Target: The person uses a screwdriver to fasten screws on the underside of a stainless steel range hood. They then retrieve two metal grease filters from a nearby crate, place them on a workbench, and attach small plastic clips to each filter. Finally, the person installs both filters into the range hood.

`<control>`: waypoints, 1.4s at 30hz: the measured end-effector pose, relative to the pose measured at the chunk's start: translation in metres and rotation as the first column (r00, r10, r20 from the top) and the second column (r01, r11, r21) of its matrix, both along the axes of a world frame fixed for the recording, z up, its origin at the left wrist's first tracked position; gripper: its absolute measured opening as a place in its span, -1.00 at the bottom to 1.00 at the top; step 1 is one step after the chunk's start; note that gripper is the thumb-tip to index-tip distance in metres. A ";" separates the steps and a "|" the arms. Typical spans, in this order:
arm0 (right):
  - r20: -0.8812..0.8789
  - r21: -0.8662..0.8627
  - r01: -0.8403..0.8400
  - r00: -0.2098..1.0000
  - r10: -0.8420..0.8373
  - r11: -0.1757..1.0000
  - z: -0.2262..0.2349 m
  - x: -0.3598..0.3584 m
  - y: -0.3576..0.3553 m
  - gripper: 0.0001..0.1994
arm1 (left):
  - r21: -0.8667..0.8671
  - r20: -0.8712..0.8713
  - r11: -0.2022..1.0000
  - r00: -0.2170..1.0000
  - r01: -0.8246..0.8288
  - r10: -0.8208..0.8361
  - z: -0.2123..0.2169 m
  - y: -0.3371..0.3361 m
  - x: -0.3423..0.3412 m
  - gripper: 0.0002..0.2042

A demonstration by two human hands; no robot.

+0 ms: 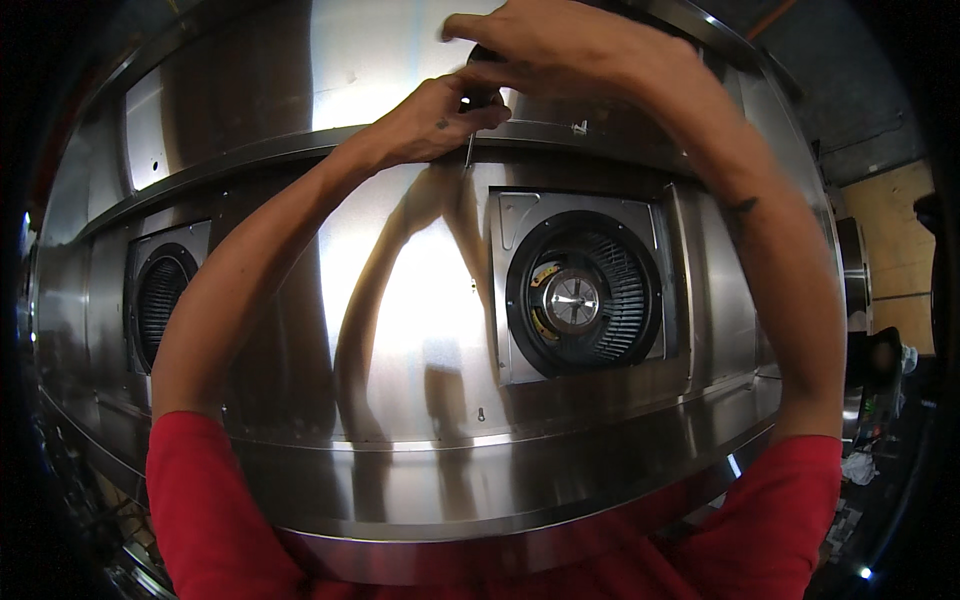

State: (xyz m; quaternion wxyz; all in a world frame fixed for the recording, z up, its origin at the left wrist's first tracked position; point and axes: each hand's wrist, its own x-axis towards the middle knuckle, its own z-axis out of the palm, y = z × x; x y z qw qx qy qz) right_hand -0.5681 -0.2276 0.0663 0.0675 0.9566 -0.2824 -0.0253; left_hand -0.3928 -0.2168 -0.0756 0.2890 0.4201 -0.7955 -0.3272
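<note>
Both arms reach up over a large stainless steel housing point(270, 390). Near its far ledge, a screwdriver point(470, 150) points down with its thin metal shaft against the steel; most of the dark handle is hidden by fingers. My left hand point(440, 118) is closed around the lower part of the handle. Above it, my right hand point(545, 50) grips the handle's top end, with one finger reaching out to the left. Below the hands, to the right, a round black blower wheel point(625, 300) with a silver hub sits in a square opening.
A second blower wheel point(160, 305) sits in an opening at the left, partly behind my left forearm. A small wing-like fastener point(580, 128) stands on the ledge right of the screwdriver. Wooden panels point(890, 250) and dark clutter lie beyond the housing's right edge.
</note>
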 end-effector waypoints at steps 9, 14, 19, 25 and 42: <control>0.210 -0.135 0.164 0.968 -0.133 0.977 -0.031 -0.019 0.006 -0.46 | -0.057 0.047 0.992 0.993 0.112 -0.109 0.006 0.001 -0.006 -0.61; 0.061 -0.115 0.147 0.988 -0.140 0.982 -0.011 -0.006 0.015 -0.48 | -0.116 0.082 0.993 0.996 -0.012 0.022 0.002 0.008 -0.004 -0.64; 0.062 0.034 -0.090 0.994 0.088 0.995 -0.005 -0.020 0.005 -0.65 | -0.054 -0.021 0.998 0.999 0.029 -0.031 0.006 0.010 -0.004 -0.65; 0.070 -0.235 0.141 0.989 -0.128 0.962 -0.033 -0.021 0.006 -0.51 | -0.049 0.111 0.996 0.992 0.069 -0.063 0.016 0.011 -0.015 -0.67; -0.152 -0.061 0.100 0.982 -0.108 0.993 0.011 -0.008 0.016 -0.56 | -0.152 -0.045 0.987 0.998 0.042 -0.049 0.001 0.007 -0.008 -0.56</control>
